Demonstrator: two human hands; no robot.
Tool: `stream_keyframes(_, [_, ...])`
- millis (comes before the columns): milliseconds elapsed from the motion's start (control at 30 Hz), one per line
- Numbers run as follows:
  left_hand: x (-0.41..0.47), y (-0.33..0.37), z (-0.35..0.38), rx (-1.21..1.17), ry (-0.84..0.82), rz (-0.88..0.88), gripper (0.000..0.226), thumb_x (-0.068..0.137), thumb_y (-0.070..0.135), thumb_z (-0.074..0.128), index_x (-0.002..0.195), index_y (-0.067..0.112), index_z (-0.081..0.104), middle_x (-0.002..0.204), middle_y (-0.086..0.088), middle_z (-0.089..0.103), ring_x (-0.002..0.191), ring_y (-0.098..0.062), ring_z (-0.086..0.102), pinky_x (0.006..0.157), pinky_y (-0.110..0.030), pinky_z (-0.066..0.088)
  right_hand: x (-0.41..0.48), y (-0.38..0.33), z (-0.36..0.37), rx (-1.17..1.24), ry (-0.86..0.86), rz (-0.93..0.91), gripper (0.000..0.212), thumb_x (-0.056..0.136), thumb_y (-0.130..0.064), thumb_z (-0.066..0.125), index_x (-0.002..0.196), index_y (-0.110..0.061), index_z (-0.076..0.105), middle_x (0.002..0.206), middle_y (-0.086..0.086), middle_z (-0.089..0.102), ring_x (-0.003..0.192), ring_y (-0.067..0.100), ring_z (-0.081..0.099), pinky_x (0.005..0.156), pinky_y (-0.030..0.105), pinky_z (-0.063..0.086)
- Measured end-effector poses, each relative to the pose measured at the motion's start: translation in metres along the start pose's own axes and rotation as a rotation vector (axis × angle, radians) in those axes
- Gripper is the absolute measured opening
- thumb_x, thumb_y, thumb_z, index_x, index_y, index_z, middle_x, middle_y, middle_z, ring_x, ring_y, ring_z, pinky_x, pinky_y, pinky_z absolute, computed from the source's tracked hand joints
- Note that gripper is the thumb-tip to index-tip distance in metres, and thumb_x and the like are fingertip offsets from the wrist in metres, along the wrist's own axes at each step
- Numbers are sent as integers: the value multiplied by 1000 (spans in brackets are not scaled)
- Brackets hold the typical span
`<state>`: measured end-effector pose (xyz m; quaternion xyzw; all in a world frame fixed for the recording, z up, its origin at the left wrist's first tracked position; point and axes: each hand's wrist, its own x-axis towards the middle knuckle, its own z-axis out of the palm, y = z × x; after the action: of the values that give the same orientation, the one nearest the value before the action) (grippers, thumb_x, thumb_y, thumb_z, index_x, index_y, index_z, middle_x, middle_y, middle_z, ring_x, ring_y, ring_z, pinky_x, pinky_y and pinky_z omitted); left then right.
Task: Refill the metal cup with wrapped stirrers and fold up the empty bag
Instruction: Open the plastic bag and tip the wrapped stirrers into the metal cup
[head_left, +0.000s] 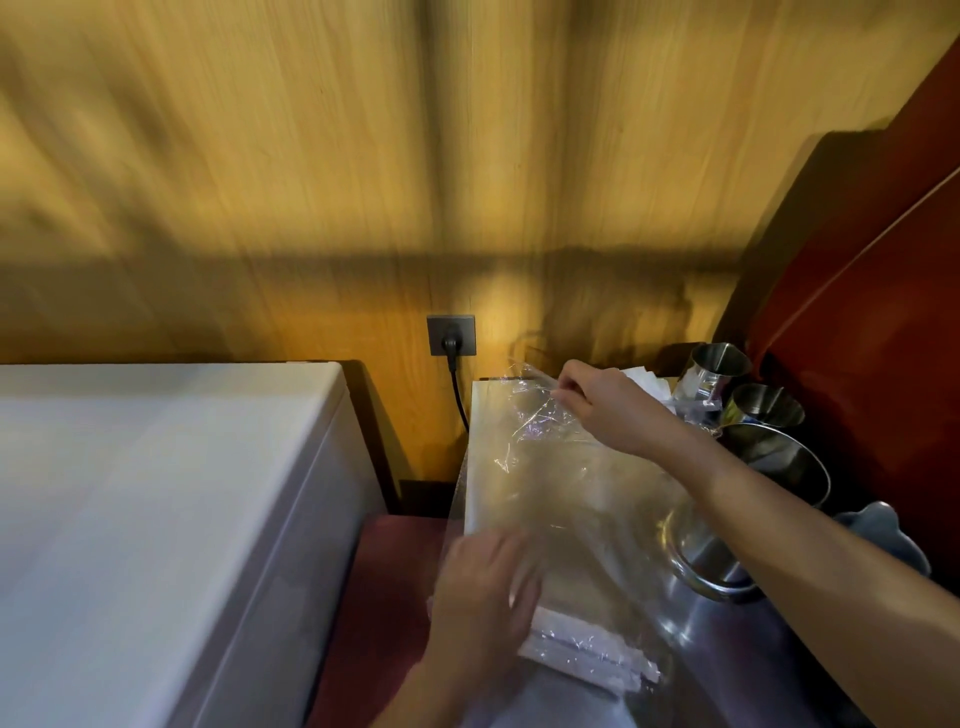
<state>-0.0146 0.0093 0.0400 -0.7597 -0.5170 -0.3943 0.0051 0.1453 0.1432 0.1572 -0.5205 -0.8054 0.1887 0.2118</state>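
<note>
Fingers (563, 387) pinch the bag (550, 499) top; left hand (483, 587) seemingly underneath.

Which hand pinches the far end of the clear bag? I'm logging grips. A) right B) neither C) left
A: the right hand pinches the bag at its far edge, while the left hand presses its near end.

Steel counter (727, 649) under bag (545, 493), cups (763, 410)
</note>
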Motion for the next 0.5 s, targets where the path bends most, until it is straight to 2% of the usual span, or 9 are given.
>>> stream_keyframes(67, [36,1,-13,-33,106,-121,51,82,43,56,121,10,54,119,-11,61,109,-22,55,92,-31,41,-3,-7,-4,13,-17,-50,15,93,-25,47,82,-17,48,64,-5,51,57,14,47,50,28,32])
stream_keyframes(133, [73,0,-26,-144,127,-255,85,74,60,57,139,9,32,142,-15,39,130,-22,34,106,-37,29,-6,-14,-8,17,-33,-98,12,93,-25,47,82,-21,47,64,-9,51,55,9,45,51,25,31])
stream_keyframes(200, [102,-4,-36,-272,55,-321,111,63,67,65,145,16,11,149,-12,28,135,-17,23,110,-37,22,-9,-20,-11,12,-47,-138,10,93,-26,47,84,-23,47,67,-11,51,58,7,47,54,24,34])
stream_keyframes(233, [113,-6,-38,-339,-7,-346,116,59,63,72,145,20,7,144,-11,36,133,-17,31,108,-36,28,-11,-22,-12,6,-54,-158,10,93,-26,47,84,-23,47,68,-12,50,60,7,47,56,24,35])
stream_keyframes(267, [122,-8,-40,-419,-77,-377,115,58,53,79,144,21,10,132,-9,49,124,-17,45,102,-34,37,-12,-23,-13,-2,-62,-175,9,93,-26,47,84,-23,47,68,-13,49,61,7,48,57,25,36])
stream_keyframes(333, [131,-13,-41,-611,-168,-438,84,66,27,82,134,13,35,99,-5,66,89,-14,65,80,-30,51,-15,-23,-14,-32,-78,-185,9,92,-27,48,84,-24,47,68,-14,48,62,8,48,56,23,35])
stream_keyframes(400, [134,-18,-37,-756,-136,-463,30,74,6,74,99,4,58,75,-7,66,65,-10,66,65,-27,55,-18,-20,-16,-85,-57,-175,10,90,-34,52,86,-26,48,71,-14,49,67,10,50,60,24,36])
stream_keyframes(433, [133,-20,-37,-859,-111,-482,12,77,-2,69,81,3,58,71,-9,61,59,-8,64,61,-24,55,-19,-17,-17,-122,-20,-169,12,88,-38,54,88,-27,49,76,-13,52,73,10,51,66,26,37])
stream_keyframes(500, [128,-21,-34,-1041,-83,-530,24,80,-13,59,66,5,52,70,-12,54,57,-7,62,60,-22,55,-23,-7,-19,-202,90,-148,27,85,-45,54,102,-24,54,97,-6,58,91,12,51,85,31,31])
